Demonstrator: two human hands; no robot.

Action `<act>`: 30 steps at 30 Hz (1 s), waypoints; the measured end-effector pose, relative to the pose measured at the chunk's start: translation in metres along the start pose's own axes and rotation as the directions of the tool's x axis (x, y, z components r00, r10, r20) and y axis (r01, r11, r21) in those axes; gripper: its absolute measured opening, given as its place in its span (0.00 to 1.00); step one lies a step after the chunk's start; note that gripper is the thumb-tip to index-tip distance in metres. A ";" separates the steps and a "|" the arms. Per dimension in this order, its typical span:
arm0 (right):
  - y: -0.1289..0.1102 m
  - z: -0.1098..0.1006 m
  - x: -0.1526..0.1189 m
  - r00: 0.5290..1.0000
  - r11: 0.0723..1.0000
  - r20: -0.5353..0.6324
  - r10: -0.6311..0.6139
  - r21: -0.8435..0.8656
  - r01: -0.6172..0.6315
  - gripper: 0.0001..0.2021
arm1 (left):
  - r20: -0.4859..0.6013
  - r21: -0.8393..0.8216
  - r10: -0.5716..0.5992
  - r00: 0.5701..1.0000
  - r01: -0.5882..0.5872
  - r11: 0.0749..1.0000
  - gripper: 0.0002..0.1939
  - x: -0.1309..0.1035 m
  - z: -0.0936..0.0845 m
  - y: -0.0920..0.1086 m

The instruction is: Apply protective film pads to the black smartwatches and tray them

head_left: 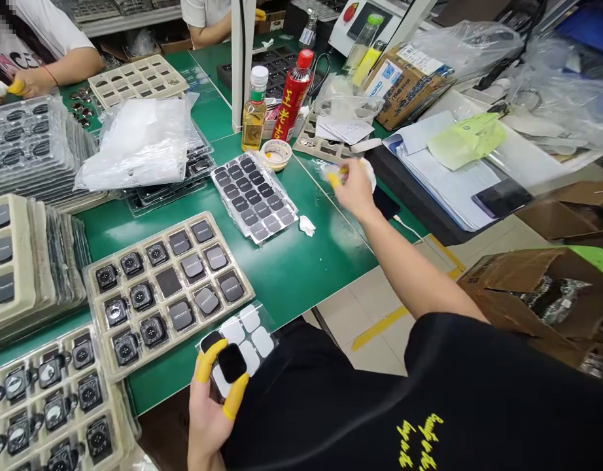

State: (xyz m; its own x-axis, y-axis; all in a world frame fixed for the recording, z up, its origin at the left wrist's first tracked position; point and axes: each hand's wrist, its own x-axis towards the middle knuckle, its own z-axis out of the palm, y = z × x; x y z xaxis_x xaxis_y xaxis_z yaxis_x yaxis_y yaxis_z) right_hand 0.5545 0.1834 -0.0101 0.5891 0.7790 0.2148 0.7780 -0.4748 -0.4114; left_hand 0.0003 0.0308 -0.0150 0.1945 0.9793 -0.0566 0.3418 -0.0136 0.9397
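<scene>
My left hand [210, 409], with yellow finger cots on two fingers, grips a smartwatch body [231, 363] by its edges, black screen facing up. Beneath the watch is a sheet of white rounded-square stickers [261, 342], partly covered by the hand. Out over the right side of the table, my right hand [355, 186] has its fingers bent together beside clear plastic film. A white wad [369, 173] shows against its far side; whether the fingers hold it is hidden. Close to my left hand lies a beige tray [171, 337] of watch bodies, one compartment bare.
A sheet of dark labels [255, 196], a tape roll [276, 155], an oil-coloured bottle [255, 108] and a red bottle [294, 95] stand mid-table. Stacked trays [17, 261] fill the left. A phone [384, 203] lies at right. Another person's arm [70, 65] is across the table.
</scene>
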 end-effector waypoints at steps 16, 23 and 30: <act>-0.088 -0.035 -0.166 0.921 0.911 0.124 -0.370 0.245 0.333 0.09 | 0.133 -0.106 0.208 0.969 -0.195 0.975 0.27 0.029 0.016 0.034; -0.178 -0.082 -0.251 0.251 0.190 -0.030 -0.968 0.568 0.801 0.18 | 0.227 -0.272 0.138 0.964 -0.074 0.959 0.31 0.018 0.012 0.042; -0.192 -0.071 -0.257 0.064 0.062 0.020 -0.998 0.644 0.763 0.20 | 0.240 -0.259 0.183 0.953 -0.119 0.958 0.30 0.010 0.006 0.020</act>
State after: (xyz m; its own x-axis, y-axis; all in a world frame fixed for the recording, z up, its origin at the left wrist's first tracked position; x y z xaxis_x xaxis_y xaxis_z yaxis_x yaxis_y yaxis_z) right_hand 0.2698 0.0451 0.0767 -0.7427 0.5318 0.4069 0.3566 0.8285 -0.4318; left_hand 0.0144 0.0396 0.0015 0.4687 0.8826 0.0369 0.0661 -0.0767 0.9949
